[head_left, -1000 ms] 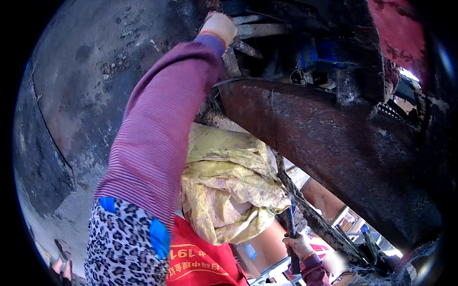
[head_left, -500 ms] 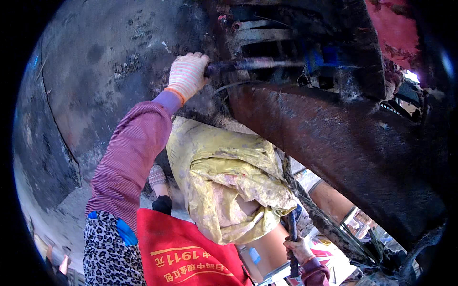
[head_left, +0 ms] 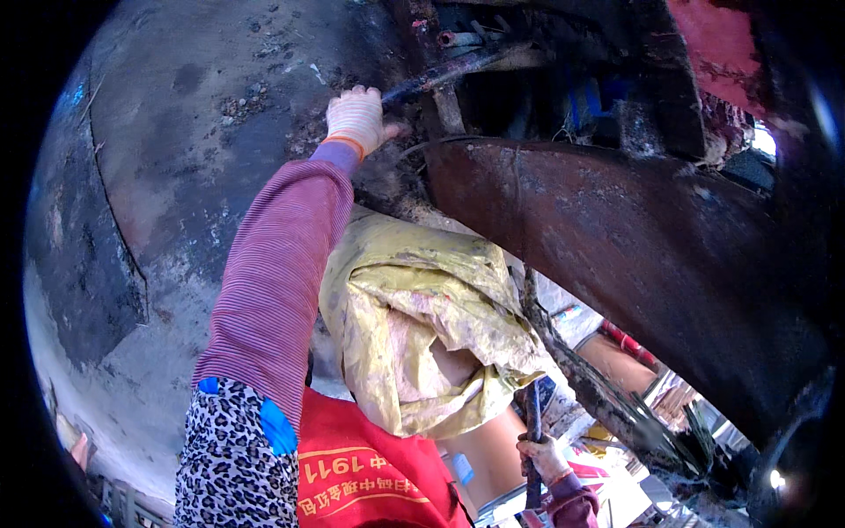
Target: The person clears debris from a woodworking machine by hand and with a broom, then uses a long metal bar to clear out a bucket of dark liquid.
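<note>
My left hand (head_left: 356, 119), in a striped white knit glove with an orange cuff, reaches to the upper middle. Its fingers curl at the near end of a dark rod (head_left: 453, 72), with the thumb sticking out to the side. The rod slants up to the right into a dark gap. At the lower right, my right hand (head_left: 546, 459), also gloved, is wrapped round a dark upright stick (head_left: 532, 418). That stick's upper end disappears behind a dirty yellow crumpled sack (head_left: 414, 290), which hangs between my arms.
A broad rusty brown plate (head_left: 598, 220) slants across the right. Beneath it runs a rough dark bar (head_left: 581, 378) with frayed strands. A stained grey surface (head_left: 202, 158) fills the left. Red ragged cloth (head_left: 717, 48) hangs at the upper right; my red apron (head_left: 378, 466) is below.
My left hand has shifted slightly right and up, its thumb now apart from the fingers. The rod has tilted from nearly level to a slant. The right hand moved slightly left.
</note>
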`<move>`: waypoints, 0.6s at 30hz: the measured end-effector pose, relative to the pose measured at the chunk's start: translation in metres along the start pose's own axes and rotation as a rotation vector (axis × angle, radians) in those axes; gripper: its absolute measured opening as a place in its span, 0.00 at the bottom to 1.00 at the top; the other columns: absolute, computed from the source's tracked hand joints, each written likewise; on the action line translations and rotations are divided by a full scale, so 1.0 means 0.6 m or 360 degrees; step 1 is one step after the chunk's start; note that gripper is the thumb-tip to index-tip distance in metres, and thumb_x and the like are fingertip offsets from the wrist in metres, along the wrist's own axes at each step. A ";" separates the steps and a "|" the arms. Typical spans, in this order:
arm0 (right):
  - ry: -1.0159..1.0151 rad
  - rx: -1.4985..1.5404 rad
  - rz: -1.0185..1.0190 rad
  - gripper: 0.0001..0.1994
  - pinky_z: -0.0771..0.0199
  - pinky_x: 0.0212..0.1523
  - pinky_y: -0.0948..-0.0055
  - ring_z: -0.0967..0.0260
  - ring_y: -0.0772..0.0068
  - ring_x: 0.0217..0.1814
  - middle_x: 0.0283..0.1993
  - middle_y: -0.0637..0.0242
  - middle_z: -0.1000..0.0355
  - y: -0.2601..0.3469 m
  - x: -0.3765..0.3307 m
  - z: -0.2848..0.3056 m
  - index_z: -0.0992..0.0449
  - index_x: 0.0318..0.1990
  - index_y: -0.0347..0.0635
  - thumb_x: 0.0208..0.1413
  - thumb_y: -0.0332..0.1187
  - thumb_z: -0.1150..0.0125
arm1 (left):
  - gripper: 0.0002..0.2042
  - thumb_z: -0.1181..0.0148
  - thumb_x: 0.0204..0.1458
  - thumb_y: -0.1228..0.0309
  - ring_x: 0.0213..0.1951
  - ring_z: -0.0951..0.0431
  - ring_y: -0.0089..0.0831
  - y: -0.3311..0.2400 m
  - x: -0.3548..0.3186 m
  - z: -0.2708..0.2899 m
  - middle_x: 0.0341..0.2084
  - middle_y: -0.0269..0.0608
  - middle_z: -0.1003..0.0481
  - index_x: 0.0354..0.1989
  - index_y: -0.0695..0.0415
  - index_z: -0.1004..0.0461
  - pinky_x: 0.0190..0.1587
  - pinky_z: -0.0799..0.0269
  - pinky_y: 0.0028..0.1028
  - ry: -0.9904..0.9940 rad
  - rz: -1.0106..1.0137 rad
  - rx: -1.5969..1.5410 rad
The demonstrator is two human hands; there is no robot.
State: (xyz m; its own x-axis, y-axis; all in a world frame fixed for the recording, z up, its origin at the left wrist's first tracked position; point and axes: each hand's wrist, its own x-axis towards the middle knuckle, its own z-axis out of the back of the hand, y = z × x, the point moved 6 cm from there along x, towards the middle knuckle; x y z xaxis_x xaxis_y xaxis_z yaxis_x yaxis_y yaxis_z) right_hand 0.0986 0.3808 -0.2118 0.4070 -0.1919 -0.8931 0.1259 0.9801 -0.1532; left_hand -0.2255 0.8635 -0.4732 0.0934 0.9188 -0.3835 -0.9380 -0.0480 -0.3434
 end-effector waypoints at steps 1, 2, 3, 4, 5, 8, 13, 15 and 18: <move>-0.0010 -0.0010 0.0026 0.10 0.38 0.12 0.74 0.41 0.75 0.13 0.17 0.69 0.38 0.004 -0.003 -0.001 0.32 0.33 0.39 0.43 0.29 0.40 | 0.31 0.38 0.38 0.50 0.47 0.31 0.44 -0.005 -0.005 0.003 0.41 0.51 0.31 0.46 0.58 0.35 0.47 0.35 0.37 0.0038 0.0040 -0.0107; -0.0017 -0.0022 0.0051 0.10 0.38 0.12 0.74 0.41 0.75 0.13 0.17 0.70 0.38 0.005 -0.005 0.000 0.32 0.33 0.39 0.43 0.29 0.40 | 0.32 0.39 0.39 0.48 0.47 0.31 0.45 -0.007 -0.010 0.001 0.41 0.51 0.31 0.47 0.59 0.36 0.48 0.36 0.37 0.0077 0.0082 -0.0211; 0.0008 -0.0049 0.0050 0.09 0.37 0.12 0.74 0.41 0.74 0.12 0.17 0.70 0.39 0.001 -0.002 0.004 0.32 0.33 0.40 0.43 0.29 0.41 | 0.35 0.46 0.42 0.43 0.48 0.33 0.49 0.008 -0.008 -0.012 0.45 0.56 0.33 0.51 0.59 0.38 0.50 0.38 0.36 0.0199 0.0150 -0.0502; 0.0028 -0.0056 0.0074 0.09 0.37 0.11 0.73 0.41 0.74 0.12 0.17 0.70 0.39 0.002 0.000 0.008 0.32 0.33 0.40 0.43 0.29 0.41 | 0.36 0.46 0.42 0.42 0.50 0.34 0.47 0.029 0.004 -0.010 0.47 0.55 0.35 0.52 0.59 0.38 0.52 0.39 0.35 -0.0077 0.0221 -0.0772; 0.0063 -0.0083 0.0100 0.09 0.37 0.11 0.73 0.41 0.74 0.12 0.17 0.70 0.39 0.007 0.001 0.007 0.32 0.33 0.40 0.43 0.29 0.41 | 0.37 0.47 0.42 0.41 0.52 0.36 0.45 0.072 0.010 -0.015 0.50 0.53 0.36 0.53 0.60 0.39 0.54 0.41 0.34 -0.0369 0.0310 -0.1024; 0.0030 -0.0153 0.0120 0.09 0.38 0.11 0.73 0.41 0.74 0.12 0.17 0.70 0.39 -0.009 0.006 0.018 0.33 0.33 0.40 0.43 0.28 0.42 | 0.35 0.52 0.46 0.42 0.52 0.37 0.40 0.107 -0.032 0.027 0.51 0.48 0.36 0.55 0.58 0.40 0.52 0.42 0.32 -0.0539 0.0697 -0.1865; 0.0112 -0.0081 0.0200 0.08 0.38 0.12 0.73 0.42 0.75 0.12 0.17 0.70 0.40 -0.055 0.031 0.031 0.33 0.31 0.40 0.43 0.29 0.43 | 0.29 0.56 0.52 0.47 0.51 0.37 0.37 0.164 -0.184 0.141 0.51 0.44 0.36 0.53 0.60 0.39 0.50 0.40 0.34 -0.0694 0.0598 -0.2650; 0.0152 -0.0088 0.0268 0.07 0.38 0.12 0.73 0.42 0.75 0.12 0.16 0.71 0.40 -0.068 0.044 0.037 0.33 0.30 0.40 0.43 0.29 0.44 | 0.27 0.54 0.52 0.50 0.49 0.34 0.37 0.173 -0.299 0.169 0.48 0.44 0.34 0.51 0.61 0.37 0.49 0.37 0.34 -0.0600 0.0675 -0.2869; 0.0139 -0.0151 0.0426 0.06 0.38 0.11 0.74 0.42 0.76 0.11 0.16 0.71 0.40 -0.087 0.059 0.054 0.34 0.27 0.41 0.42 0.29 0.44 | 0.18 0.47 0.50 0.59 0.33 0.27 0.28 0.211 -0.507 0.155 0.32 0.42 0.27 0.41 0.61 0.31 0.36 0.33 0.26 -0.0540 0.0884 -0.2485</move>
State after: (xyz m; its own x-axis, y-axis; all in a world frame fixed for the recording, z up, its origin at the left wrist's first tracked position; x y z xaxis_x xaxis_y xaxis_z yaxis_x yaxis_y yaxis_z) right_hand 0.1357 0.3214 -0.2216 0.3346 0.0749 -0.9394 -0.0623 0.9964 0.0573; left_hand -0.4037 0.6141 -0.3201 -0.3756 0.6856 -0.6236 0.3904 -0.4933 -0.7774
